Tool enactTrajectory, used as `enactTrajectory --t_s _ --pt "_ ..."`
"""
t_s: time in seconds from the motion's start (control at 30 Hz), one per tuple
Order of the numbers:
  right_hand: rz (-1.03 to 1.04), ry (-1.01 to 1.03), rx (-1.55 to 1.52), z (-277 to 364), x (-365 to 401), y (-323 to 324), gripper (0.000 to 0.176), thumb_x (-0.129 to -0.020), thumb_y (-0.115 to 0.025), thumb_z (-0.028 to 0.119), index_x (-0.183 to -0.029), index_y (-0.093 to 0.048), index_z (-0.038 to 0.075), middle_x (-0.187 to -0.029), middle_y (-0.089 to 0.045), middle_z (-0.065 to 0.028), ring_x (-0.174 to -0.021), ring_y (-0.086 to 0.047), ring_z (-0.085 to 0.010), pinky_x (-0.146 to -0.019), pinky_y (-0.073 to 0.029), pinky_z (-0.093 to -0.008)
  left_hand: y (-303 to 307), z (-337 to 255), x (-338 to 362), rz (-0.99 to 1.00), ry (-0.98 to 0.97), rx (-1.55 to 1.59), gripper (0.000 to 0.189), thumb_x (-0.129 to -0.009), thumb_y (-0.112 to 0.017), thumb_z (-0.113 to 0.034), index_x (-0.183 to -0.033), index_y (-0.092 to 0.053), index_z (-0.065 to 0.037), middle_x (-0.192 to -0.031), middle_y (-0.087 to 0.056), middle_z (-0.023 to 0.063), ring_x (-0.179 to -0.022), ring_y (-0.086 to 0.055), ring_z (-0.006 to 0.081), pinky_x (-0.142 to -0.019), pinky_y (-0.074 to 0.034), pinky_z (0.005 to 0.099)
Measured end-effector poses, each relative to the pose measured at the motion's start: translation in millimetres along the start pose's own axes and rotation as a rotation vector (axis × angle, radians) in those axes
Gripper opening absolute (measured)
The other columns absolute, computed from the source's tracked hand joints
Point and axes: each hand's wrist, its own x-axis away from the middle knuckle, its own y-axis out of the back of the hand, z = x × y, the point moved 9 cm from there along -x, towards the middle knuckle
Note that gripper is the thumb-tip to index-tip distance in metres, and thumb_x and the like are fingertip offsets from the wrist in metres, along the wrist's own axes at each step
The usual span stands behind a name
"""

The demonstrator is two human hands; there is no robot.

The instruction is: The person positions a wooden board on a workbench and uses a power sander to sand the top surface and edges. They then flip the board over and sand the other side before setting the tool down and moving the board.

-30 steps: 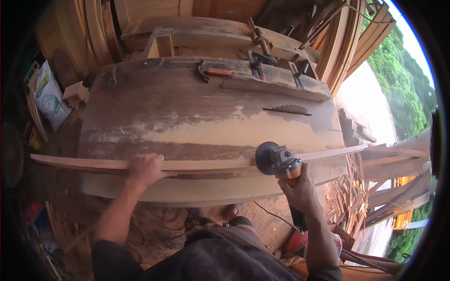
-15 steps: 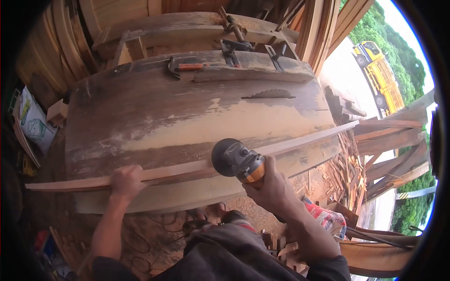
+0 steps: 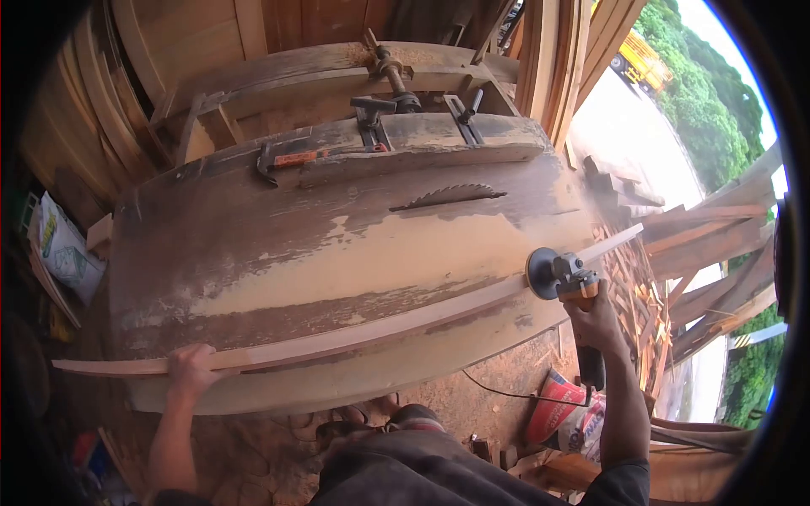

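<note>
A long, thin wooden strip (image 3: 363,331) runs across the front of the large wooden work table (image 3: 278,261). My left hand (image 3: 193,368) is closed around the strip near its left end. In my right hand (image 3: 597,318) is an angle grinder (image 3: 575,280), its round dark disc against the strip near the right end. The grinder's cord hangs below the handle. Behind the strip, a toothed saw blade (image 3: 451,196) sticks up through the table top.
Clamps (image 3: 371,122) and an orange-handled clamp (image 3: 295,158) lie by a wooden fence (image 3: 422,162) at the back. Wood offcuts (image 3: 629,287) are heaped at the right, above a red and white bag (image 3: 567,413). Planks (image 3: 553,76) stand behind. Outside is a yellow truck (image 3: 645,61).
My right hand has moved the grinder rightward along the strip, towards its far end. My left hand still holds the strip. The view has shifted somewhat.
</note>
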Motion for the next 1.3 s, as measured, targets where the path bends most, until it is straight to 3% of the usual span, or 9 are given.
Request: enactTrajectory --t_s 0.1,0.2,0.27,0.47,0.5,0.77,0.9,0.97,1.3 --pt "-0.127 0.075 -0.027 -31 -30 30 0.059 -0.090 -0.080 0.033 -0.124 -0.045 0.000 -0.102 -0.070 -0.0239 -0.095 -0.074 -0.0344 -0.079 -0.056 -0.0458 4 -1 -2 -0.011 0.022 0.034 0.053 -0.054 -0.099 -0.053 -0.073 -0.072 -0.011 -0.069 -0.070 0.0056 -0.066 -0.070 0.0269 -0.063 -0.056 0.0423" --pt "-0.078 -0.016 -0.079 -34 -21 24 0.060 -0.090 -0.080 0.034 -0.126 -0.045 0.001 -0.105 -0.070 -0.0241 -0.098 -0.074 -0.0356 -0.082 -0.056 -0.0461 2 1 1 0.058 0.079 0.041 0.054 -0.057 -0.097 -0.055 -0.072 -0.071 -0.011 -0.071 -0.070 0.0060 -0.068 -0.071 0.0279 -0.064 -0.056 0.0432" --pt "-0.090 0.088 -0.097 -27 -12 4 0.058 -0.092 -0.078 0.032 -0.127 -0.045 0.001 -0.107 -0.070 -0.0247 -0.101 -0.073 -0.0379 -0.084 -0.056 -0.0469 0 2 1 0.082 0.080 0.040 0.054 -0.060 -0.096 -0.056 -0.075 -0.070 -0.011 -0.074 -0.070 0.0064 -0.071 -0.072 0.0291 -0.065 -0.056 0.0442" --pt "0.030 0.182 -0.090 93 87 -85 0.057 -0.093 -0.075 0.029 -0.129 -0.041 0.001 -0.106 -0.068 -0.0306 -0.101 -0.071 -0.0484 -0.084 -0.055 -0.0513 13 27 13 0.080 0.025 0.102 0.053 -0.069 -0.092 -0.056 -0.083 -0.068 -0.010 -0.080 -0.071 0.0084 -0.076 -0.072 0.0324 -0.069 -0.055 0.0474" --pt "0.040 0.195 -0.031 123 110 -97 0.056 -0.092 -0.075 0.027 -0.128 -0.041 0.001 -0.104 -0.068 -0.0326 -0.101 -0.069 -0.0533 -0.083 -0.053 -0.0547 20 45 23 0.073 0.015 0.107 0.053 -0.070 -0.091 -0.055 -0.084 -0.068 -0.010 -0.081 -0.071 0.0088 -0.076 -0.072 0.0327 -0.069 -0.055 0.0479" --pt "0.189 0.278 -0.012 335 287 -230 0.058 -0.092 -0.075 0.029 -0.126 -0.037 0.001 -0.102 -0.068 -0.0382 -0.101 -0.066 -0.0596 -0.084 -0.052 -0.0610 73 252 119 0.148 0.046 0.083 0.052 -0.071 -0.091 -0.053 -0.077 -0.064 -0.010 -0.079 -0.070 0.0109 -0.078 -0.071 0.0348 -0.069 -0.055 0.0469" --pt "0.275 0.359 0.048 433 357 -293 0.064 -0.091 -0.076 0.030 -0.130 -0.038 -0.003 -0.094 -0.070 -0.0360 -0.092 -0.068 -0.0587 -0.082 -0.053 -0.0628 85 302 139 0.102 0.033 0.102 0.053 -0.067 -0.093 -0.055 -0.083 -0.070 -0.009 -0.078 -0.070 0.0097 -0.078 -0.071 0.0348 -0.070 -0.056 0.0461" --pt "0.312 0.426 0.061 465 383 -325 0.063 -0.091 -0.076 0.030 -0.130 -0.039 -0.003 -0.091 -0.071 -0.0352 -0.089 -0.069 -0.0571 -0.081 -0.054 -0.0623 86 304 140 0.090 0.036 0.114 0.053 -0.068 -0.091 -0.057 -0.078 -0.066 -0.011 -0.075 -0.069 0.0085 -0.075 -0.071 0.0330 -0.067 -0.055 0.0455" --pt "0.186 0.310 0.021 446 387 -315 0.063 -0.091 -0.078 0.030 -0.127 -0.038 -0.002 -0.098 -0.070 -0.0366 -0.096 -0.068 -0.0577 -0.081 -0.054 -0.0617 74 312 143 0.101 0.011 0.097 0.058 -0.069 -0.086 -0.065 -0.077 -0.064 -0.012 -0.074 -0.070 0.0105 -0.074 -0.072 0.0348 -0.066 -0.056 0.0468"
